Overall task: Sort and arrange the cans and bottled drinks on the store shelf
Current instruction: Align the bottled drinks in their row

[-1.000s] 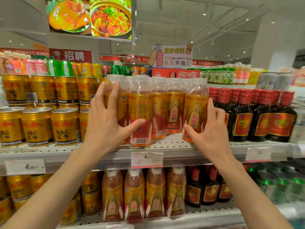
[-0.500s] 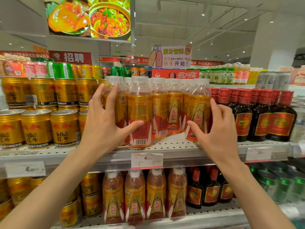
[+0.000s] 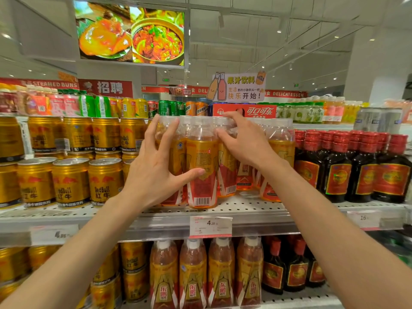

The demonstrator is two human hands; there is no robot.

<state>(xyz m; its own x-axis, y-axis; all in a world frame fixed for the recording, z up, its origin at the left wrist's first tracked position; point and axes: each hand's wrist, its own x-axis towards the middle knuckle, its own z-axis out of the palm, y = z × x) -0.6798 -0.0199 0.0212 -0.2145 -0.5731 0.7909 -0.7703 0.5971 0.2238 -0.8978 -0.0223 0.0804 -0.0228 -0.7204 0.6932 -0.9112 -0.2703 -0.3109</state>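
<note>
Now my right hand [image 3: 244, 144] has moved left, pinching a bottle top [image 3: 224, 122]; my left hand [image 3: 156, 172] holds the front bottle [image 3: 201, 175] so I can line them up.

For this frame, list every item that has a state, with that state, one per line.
Left hand: fingers spread, thumb on the front bottle.
Right hand: fingers curled over the bottle tops.
Front bottle: upright at the shelf edge, barcode facing out, capped.
Gold cans: upright, stacked two high, sealed.
Dark bottles: upright in rows, red caps on.
Price tag: clipped to the shelf rail.
</note>
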